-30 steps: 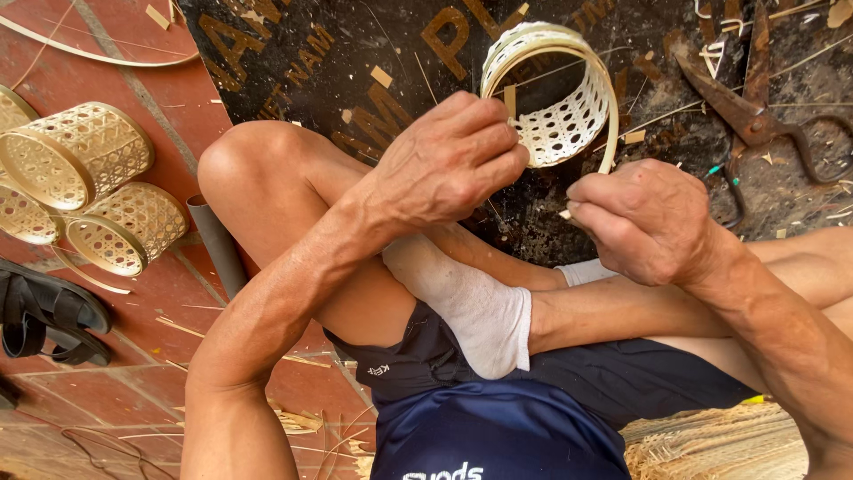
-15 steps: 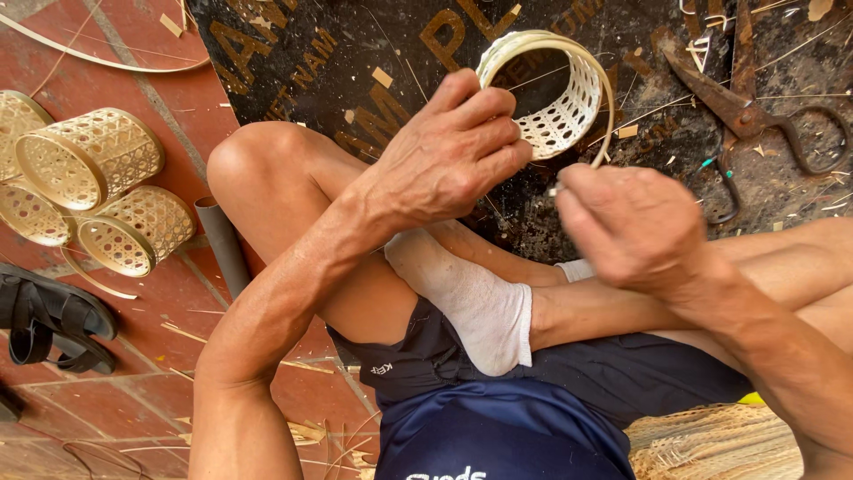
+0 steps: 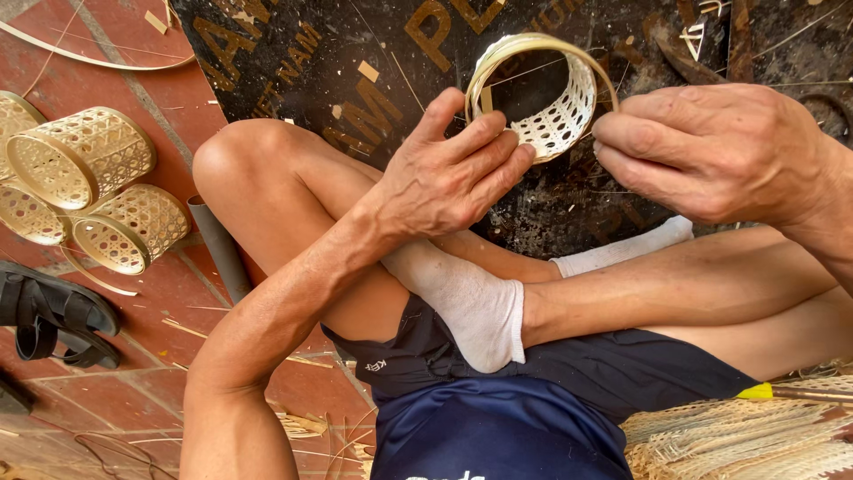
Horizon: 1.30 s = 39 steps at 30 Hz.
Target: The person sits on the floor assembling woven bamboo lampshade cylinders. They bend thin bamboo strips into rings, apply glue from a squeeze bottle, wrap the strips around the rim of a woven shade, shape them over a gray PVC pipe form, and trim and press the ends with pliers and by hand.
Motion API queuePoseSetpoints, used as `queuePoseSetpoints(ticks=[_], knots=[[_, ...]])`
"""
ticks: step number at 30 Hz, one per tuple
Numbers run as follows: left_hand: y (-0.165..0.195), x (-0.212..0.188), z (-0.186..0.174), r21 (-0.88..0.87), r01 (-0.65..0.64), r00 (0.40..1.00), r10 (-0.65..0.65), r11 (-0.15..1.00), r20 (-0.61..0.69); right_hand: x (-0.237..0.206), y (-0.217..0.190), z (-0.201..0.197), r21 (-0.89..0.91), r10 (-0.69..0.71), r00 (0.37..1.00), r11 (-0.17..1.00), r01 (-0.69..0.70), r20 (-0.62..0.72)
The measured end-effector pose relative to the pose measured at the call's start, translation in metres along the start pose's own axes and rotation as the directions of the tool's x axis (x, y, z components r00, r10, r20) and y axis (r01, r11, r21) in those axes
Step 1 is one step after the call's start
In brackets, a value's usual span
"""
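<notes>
A small round woven basket, pale cane with a bent rim band, is held up over a dark printed board. My left hand grips the basket's lower left rim with fingers curled around it. My right hand pinches at the basket's right rim with thumb and fingers closed; whatever thin strip it holds is too small to tell. I sit cross-legged below, with white socks and dark shorts.
Several finished woven baskets lie on the red tiled floor at the left, beside a grey tube and black sandals. Metal tools lie at the top right. Loose cane strips pile at the bottom right.
My right hand has risen from below the basket to its right rim. The basket has tilted, its opening now facing me more, while the left hand keeps its grip.
</notes>
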<state>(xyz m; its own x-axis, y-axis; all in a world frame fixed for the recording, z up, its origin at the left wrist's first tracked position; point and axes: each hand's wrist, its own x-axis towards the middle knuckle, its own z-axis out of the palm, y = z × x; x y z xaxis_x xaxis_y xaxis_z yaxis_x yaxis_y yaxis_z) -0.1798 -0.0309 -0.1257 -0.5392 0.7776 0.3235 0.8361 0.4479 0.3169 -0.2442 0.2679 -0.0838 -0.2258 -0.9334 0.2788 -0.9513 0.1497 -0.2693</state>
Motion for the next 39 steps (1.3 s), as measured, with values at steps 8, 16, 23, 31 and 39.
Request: queuePoseSetpoints(ticks=[8,16,23,31,39], knots=[[0.000,0.002,0.007,-0.026,0.027,1.000,-0.028,0.999,-0.014,-0.002,0.005,0.009,0.040,0.020,1.000,0.999,-0.020,0.004],[0.007,0.008,0.006,-0.055,0.060,0.998,-0.060,0.997,-0.013,-0.012,-0.006,0.015,0.089,0.066,0.998,0.994,-0.066,-0.006],[0.003,0.010,0.011,-0.096,0.053,0.998,-0.057,0.994,-0.039,0.008,-0.061,0.029,0.191,0.244,0.965,0.956,-0.222,-0.098],[-0.001,0.008,0.012,-0.144,0.029,0.998,-0.037,0.989,-0.053,0.008,-0.081,0.037,0.327,0.468,0.879,0.849,-0.416,-0.095],[-0.005,0.008,0.014,-0.210,-0.017,0.999,0.009,0.978,-0.037,0.002,-0.084,0.022,0.361,0.505,0.858,0.821,-0.443,-0.095]])
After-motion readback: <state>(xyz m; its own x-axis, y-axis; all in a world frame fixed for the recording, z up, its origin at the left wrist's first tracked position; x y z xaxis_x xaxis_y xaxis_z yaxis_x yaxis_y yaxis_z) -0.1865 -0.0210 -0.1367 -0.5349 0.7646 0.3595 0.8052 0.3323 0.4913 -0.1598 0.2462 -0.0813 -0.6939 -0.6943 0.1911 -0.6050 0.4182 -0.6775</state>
